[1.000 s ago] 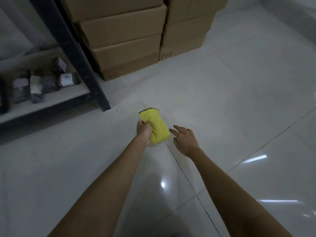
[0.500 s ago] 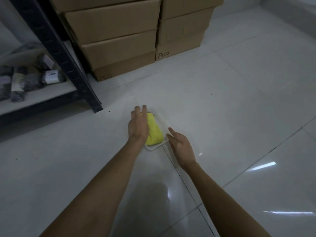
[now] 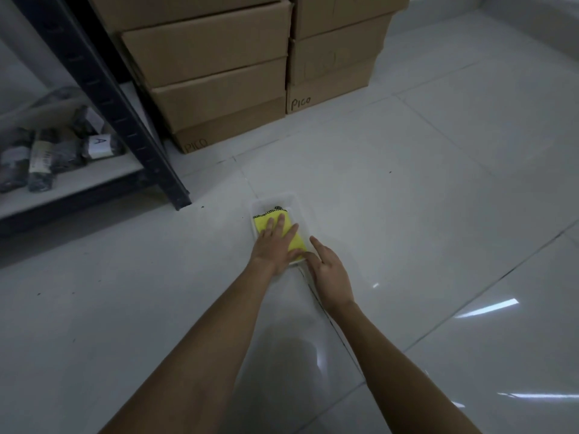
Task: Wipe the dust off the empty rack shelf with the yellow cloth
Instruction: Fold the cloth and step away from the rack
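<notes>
Storeroom: stacked cardboard boxes (image 3: pixel 219 89), metal rack (image 3: pixel 125 120).

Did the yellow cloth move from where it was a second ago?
Yes. The yellow cloth was held up above the floor; now it lies flat in the clear tray, pressed down by the left hand, nearer the black rack leg.

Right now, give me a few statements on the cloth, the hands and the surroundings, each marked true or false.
1. The yellow cloth lies in a white tray on the floor. True.
2. The left hand rests flat on the cloth. True.
3. The right hand holds the cloth in a closed grip. False: it is open, at the tray's near corner.
4. The cardboard boxes sit on the rack shelf. False: they stand stacked on the floor.
5. The low shelf is empty. False: dark wrapped bundles lie on it.
</notes>
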